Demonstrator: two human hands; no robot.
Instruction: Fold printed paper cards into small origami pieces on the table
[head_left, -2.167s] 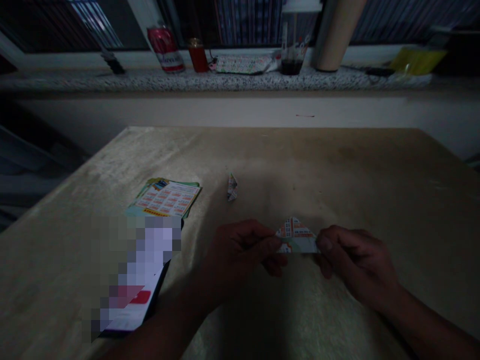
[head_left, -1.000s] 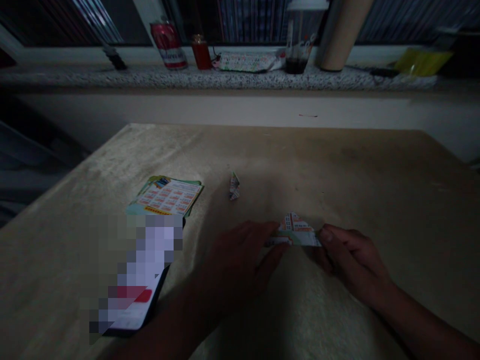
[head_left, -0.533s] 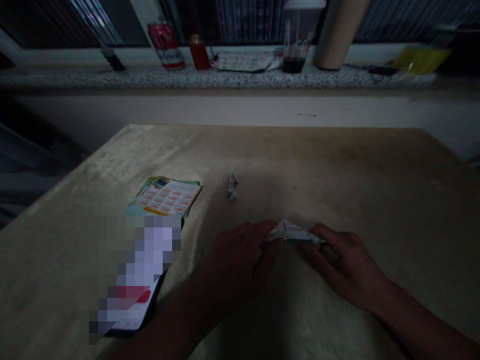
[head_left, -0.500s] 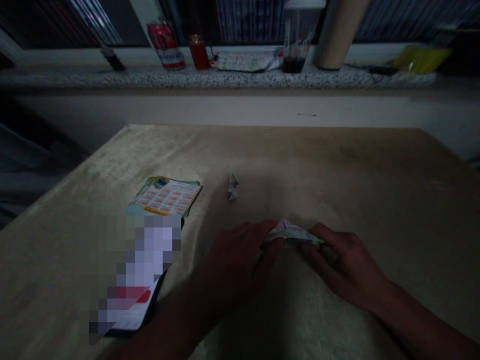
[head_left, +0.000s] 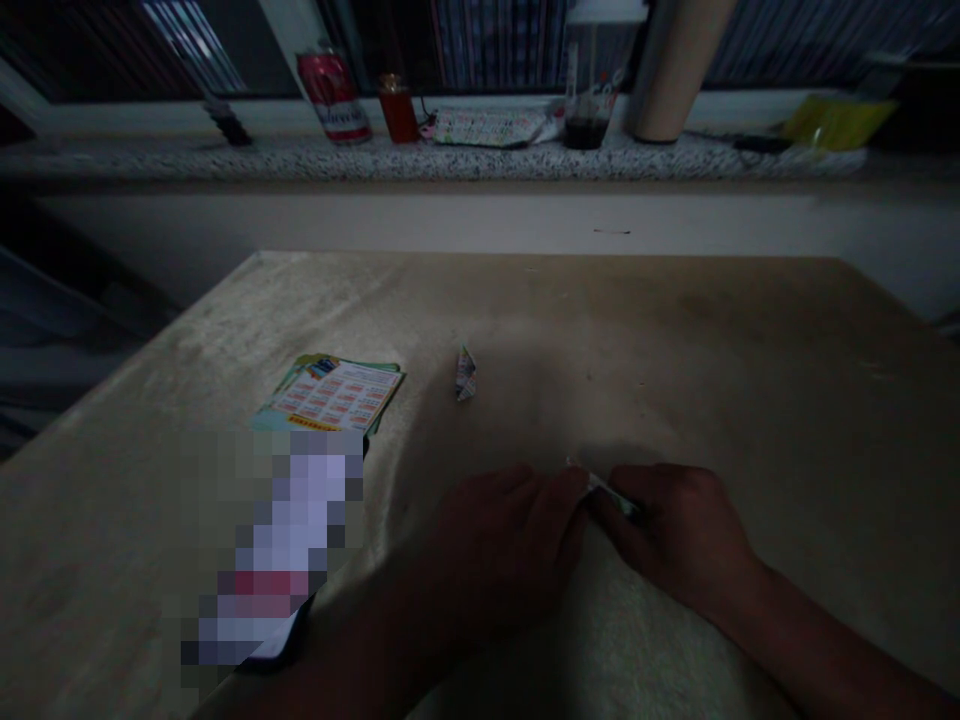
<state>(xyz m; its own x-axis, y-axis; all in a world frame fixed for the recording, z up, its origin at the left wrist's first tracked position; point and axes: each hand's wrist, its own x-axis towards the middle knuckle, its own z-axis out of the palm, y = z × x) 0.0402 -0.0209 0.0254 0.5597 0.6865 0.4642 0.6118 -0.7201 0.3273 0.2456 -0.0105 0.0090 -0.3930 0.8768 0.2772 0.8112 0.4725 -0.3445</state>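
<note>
A small folded piece of printed paper (head_left: 609, 492) is pinched between my two hands, low over the front of the table. The fingers of my left hand (head_left: 517, 530) close on its left end and cover most of it. My right hand (head_left: 675, 520) grips the right end between thumb and curled fingers, where a sliver with a greenish edge shows. Beyond my hands, a second small folded paper piece (head_left: 466, 374) lies on the table, pointed at its top. Much of the held paper is hidden by my fingers.
A pile of printed cards (head_left: 337, 392) lies left on the table (head_left: 712, 340). Nearer sits a phone (head_left: 277, 645), its screen blurred out. Along the granite sill (head_left: 465, 165) stand a red can (head_left: 335, 95), an orange bottle (head_left: 397, 108), a lidded cup (head_left: 592, 90) and a tall cylinder (head_left: 679, 70).
My hands have come closer together. The left hand has shifted right and slightly nearer, covering more of the paper, whose broad face showed before and now appears as a narrow strip.
</note>
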